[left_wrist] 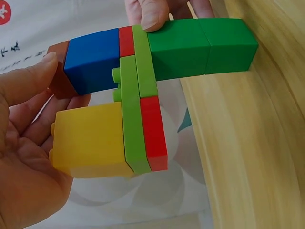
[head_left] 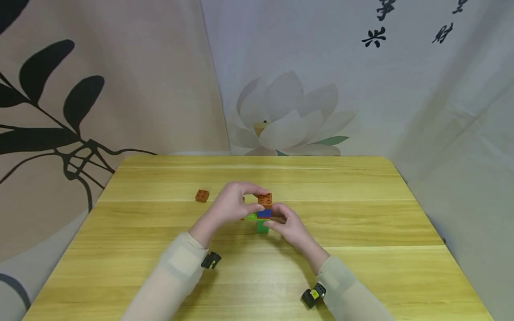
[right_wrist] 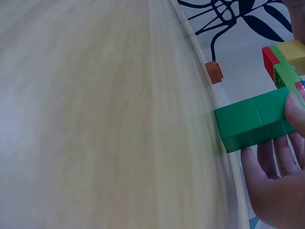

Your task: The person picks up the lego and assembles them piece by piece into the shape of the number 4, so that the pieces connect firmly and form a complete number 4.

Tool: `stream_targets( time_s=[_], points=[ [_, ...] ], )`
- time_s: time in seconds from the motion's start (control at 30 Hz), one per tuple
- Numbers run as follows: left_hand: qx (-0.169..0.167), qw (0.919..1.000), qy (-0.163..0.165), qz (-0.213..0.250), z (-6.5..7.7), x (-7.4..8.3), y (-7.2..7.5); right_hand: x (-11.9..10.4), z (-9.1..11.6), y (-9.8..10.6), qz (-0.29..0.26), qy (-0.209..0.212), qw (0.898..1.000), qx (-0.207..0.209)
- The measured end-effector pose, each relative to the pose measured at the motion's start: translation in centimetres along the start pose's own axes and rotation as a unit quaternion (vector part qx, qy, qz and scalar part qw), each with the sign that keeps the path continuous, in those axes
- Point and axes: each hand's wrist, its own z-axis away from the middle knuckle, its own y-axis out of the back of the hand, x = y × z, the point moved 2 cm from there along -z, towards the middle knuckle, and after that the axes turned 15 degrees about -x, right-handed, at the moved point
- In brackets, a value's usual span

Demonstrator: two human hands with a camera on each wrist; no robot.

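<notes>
A tower of building bricks stands upright on the table, with two dark green bricks (left_wrist: 200, 50) at its foot. Above them come lime green plates (left_wrist: 131, 114), a thin red piece and a blue brick (left_wrist: 93, 62). An orange-brown brick (head_left: 264, 200) tops the tower, and my left hand (head_left: 230, 203) pinches it between thumb and fingers. My right hand (head_left: 291, 226) grips the tower lower down, its thumb at the upper green brick. Out to the left side, a lime plate carries a yellow brick (left_wrist: 90, 138) above and a red brick (left_wrist: 155, 133) below.
A second orange-brown brick (head_left: 202, 195) lies on the wooden table (head_left: 361, 200), left of the tower. Behind the table's far edge hangs a printed cloth (head_left: 297, 44).
</notes>
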Motion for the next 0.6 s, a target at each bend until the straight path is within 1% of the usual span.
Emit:
stream_targets(
  time_s=[0.13, 0.23, 0.43, 0.5, 0.6],
  points=[
    [-0.002, 1.0, -0.003, 0.006, 0.0, -0.1, -0.1, 0.0, 0.0, 0.0, 0.0, -0.006, 1.0, -0.001],
    [-0.003, 0.9999, -0.009, 0.008, 0.0, -0.2, -0.1, 0.0, 0.0, 0.0, -0.001, -0.002, 1.0, -0.001],
    [-0.001, 0.9995, -0.031, 0.003, 0.1, -0.4, 0.0, 0.0, 0.0, 0.0, -0.005, -0.004, 1.0, -0.002],
    [0.002, 0.9991, -0.039, 0.014, 0.2, -0.7, 0.0, 0.0, 0.0, -0.1, -0.004, -0.006, 1.0, -0.002],
    [0.011, 0.9978, -0.048, 0.045, 0.4, -1.1, 0.2, -0.1, 0.0, -0.1, -0.005, -0.005, 1.0, 0.0]
  ],
)
